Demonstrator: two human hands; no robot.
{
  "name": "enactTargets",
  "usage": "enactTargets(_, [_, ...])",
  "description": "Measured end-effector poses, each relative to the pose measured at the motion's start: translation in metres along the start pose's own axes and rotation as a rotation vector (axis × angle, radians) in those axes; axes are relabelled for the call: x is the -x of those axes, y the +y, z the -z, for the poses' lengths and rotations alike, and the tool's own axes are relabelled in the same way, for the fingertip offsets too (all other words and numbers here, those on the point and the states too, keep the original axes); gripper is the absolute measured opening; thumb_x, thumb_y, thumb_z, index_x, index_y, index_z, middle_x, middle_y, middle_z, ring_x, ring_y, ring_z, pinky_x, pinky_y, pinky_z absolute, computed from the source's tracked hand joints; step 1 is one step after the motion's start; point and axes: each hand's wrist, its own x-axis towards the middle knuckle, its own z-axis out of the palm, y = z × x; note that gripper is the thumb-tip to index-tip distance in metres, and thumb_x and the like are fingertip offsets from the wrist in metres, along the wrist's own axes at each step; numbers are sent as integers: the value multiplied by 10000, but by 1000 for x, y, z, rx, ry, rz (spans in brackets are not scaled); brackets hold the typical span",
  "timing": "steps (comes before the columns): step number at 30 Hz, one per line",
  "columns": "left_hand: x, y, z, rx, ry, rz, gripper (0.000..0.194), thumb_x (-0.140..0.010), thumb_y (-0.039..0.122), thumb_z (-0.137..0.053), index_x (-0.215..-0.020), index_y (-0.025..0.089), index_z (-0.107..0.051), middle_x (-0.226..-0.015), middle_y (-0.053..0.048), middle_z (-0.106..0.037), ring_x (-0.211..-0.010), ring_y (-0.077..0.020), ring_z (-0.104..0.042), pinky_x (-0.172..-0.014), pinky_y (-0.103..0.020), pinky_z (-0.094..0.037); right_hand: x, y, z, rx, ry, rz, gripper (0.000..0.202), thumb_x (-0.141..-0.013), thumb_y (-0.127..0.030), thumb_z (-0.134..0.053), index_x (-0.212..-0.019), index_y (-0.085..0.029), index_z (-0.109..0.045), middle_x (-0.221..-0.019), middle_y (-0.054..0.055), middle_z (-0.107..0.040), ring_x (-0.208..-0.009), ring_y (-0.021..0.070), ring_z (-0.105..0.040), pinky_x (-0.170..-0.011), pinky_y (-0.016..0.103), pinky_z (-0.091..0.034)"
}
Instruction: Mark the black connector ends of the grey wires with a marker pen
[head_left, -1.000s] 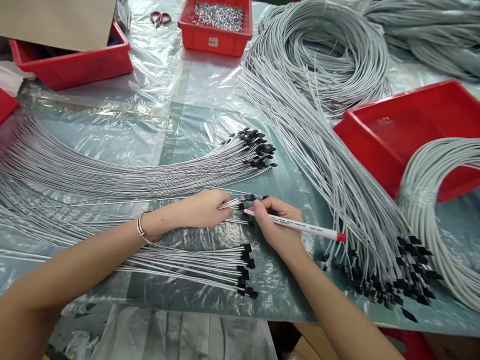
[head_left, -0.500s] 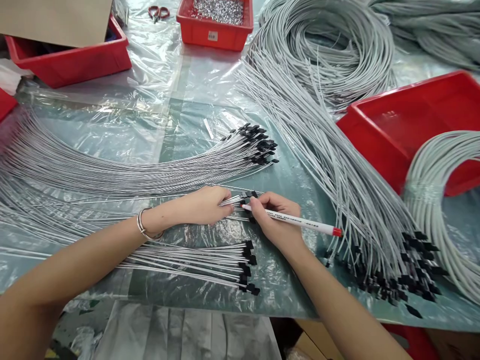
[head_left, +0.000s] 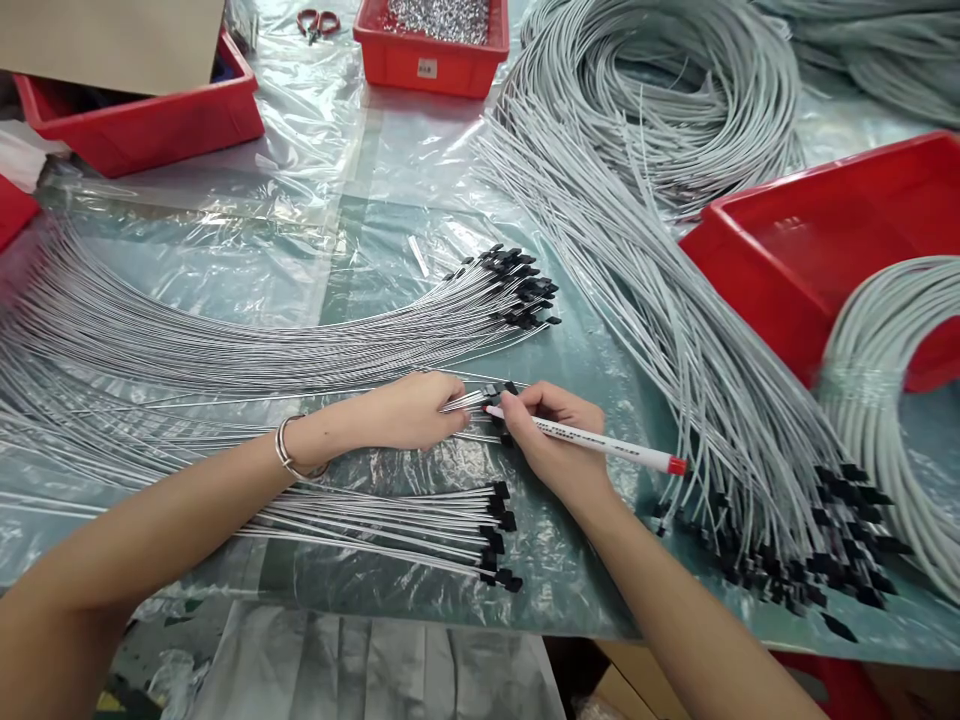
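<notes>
Head view shows the left hand [head_left: 435, 410] pinching thin cables [head_left: 466, 401], the right hand [head_left: 555, 435] gripping a pen [head_left: 600, 442].

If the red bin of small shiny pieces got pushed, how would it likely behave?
The red bin is probably heavy for its size, given the metallic-looking pieces inside. It might slide on the glossy plastic sheeting, but its low, broad shape makes tipping unlikely.

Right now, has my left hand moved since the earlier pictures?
No, not clearly in any direction. Against the black ends of the nearest bundle, the left hand keeps about the same place, up and to their left, pinching thin cables.
</notes>
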Motion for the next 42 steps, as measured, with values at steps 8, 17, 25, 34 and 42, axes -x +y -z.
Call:
enactTargets(8, [3, -7, -2, 119, -71, -58, 286, -866, 425, -413, -708, 188, -432, -556, 19, -556, -451, -90, -456, -445, -216, -316, -6, -2, 15, -345, 48, -64, 302, -781, -317, -568, -519, -169, -539, -405, -36, -414, -385, 86, -343, -405, 230, -274])
enactTargets(17, [12, 2, -8, 81, 18, -201, 466, -858, 503, -410, -558, 172, -279, -528, 53, -225, -459, -62, -190, -453, -237, -183, -15, -11, 40, -810, 149, -69, 320, -713, -359, -637, -506, -183, -469, -366, -64, -306, -338, 59, -249, -372, 212, -213])
enactTargets(25, [0, -10, -7, 318, -51, -119, 426, -819, 547, -452, -833, 133, -556, -689, -17, -546, -553, -90, -506, -465, -192, -352, -11, -8, 32, -752, 163, -85, 323, -707, -366, -652, -494, -176, -501, -383, -50, -364, -364, 71, -307, -387, 222, -249])
enactTargets(34, [6, -1, -12, 113, 123, -48, 308, -824, 468, -460, -741, 173, -494, -480, 60, -385, -411, -71, -319, -415, -209, -222, -4, -3, 20, -383, 133, -81, 353, -797, -359, -559, -505, -162, -552, -403, -31, -416, -388, 88, -346, -400, 230, -266])
enactTargets(42, [1, -4, -12, -24, 88, -21, 311, -818, 461, -438, -723, 175, -514, -489, 49, -367, -442, -96, -324, -435, -239, -223, -6, -2, 9, -141, 10, -82, 331, -756, -303, -546, -463, -161, -488, -438, -20, -444, -431, 92, -365, -434, 233, -268])
